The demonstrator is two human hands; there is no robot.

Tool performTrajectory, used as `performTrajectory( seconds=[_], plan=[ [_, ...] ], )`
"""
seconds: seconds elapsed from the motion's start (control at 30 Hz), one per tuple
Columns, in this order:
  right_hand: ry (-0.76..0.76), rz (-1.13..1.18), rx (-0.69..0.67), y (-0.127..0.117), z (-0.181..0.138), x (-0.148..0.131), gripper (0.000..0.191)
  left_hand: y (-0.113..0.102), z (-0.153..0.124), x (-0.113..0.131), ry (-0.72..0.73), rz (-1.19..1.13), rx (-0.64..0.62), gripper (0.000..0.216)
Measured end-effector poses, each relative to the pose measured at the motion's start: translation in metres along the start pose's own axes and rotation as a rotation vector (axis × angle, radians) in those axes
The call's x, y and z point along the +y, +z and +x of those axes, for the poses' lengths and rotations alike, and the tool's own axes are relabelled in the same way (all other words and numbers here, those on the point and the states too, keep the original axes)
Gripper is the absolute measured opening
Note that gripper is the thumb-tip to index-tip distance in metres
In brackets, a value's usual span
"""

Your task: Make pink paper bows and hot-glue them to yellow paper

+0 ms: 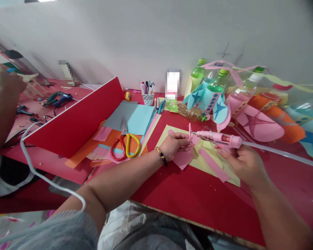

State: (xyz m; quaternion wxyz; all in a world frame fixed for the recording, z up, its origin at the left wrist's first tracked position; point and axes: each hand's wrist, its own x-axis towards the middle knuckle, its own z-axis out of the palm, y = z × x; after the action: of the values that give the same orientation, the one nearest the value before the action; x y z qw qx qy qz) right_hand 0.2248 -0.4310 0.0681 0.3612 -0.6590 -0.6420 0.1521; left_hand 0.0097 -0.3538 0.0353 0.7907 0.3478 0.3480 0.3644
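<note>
My right hand [246,161] is wrapped round the handle of a pink glue gun [219,137], a long translucent glue stick [281,150] poking out of its back. The gun's nozzle points left and is at, or very close to, a thin pink paper strip [190,131]. That strip stands upright, pinched in the fingers of my left hand [176,145]; a beaded bracelet is on this wrist. Below both hands lie a pale yellow paper sheet [231,174] and pink paper pieces [214,166]. Whether glue is coming out is too small to tell.
Red-and-yellow-handled scissors [125,146] rest on coloured paper [133,116] at left. A red divider board [78,121] stands beyond them. Decorated bottles [215,93], a pen cup [147,98] and a phone [173,83] line the wall. A co-worker's hand [9,81] is far left.
</note>
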Motion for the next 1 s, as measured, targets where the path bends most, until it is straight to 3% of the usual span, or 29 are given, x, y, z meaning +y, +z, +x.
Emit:
performTrajectory(
  seconds=[0.63, 1.0],
  plan=[
    [-0.036, -0.056, 0.022, -0.0029, -0.0018, -0.0072, 0.033, 0.0004, -0.0007, -0.0006, 0.003, 0.02, -0.011, 0.025],
    [-0.037, -0.059, 0.007, -0.0028, -0.0012, -0.0054, 0.033, 0.0015, -0.0023, 0.0013, 0.006, 0.033, 0.002, 0.023]
  ],
)
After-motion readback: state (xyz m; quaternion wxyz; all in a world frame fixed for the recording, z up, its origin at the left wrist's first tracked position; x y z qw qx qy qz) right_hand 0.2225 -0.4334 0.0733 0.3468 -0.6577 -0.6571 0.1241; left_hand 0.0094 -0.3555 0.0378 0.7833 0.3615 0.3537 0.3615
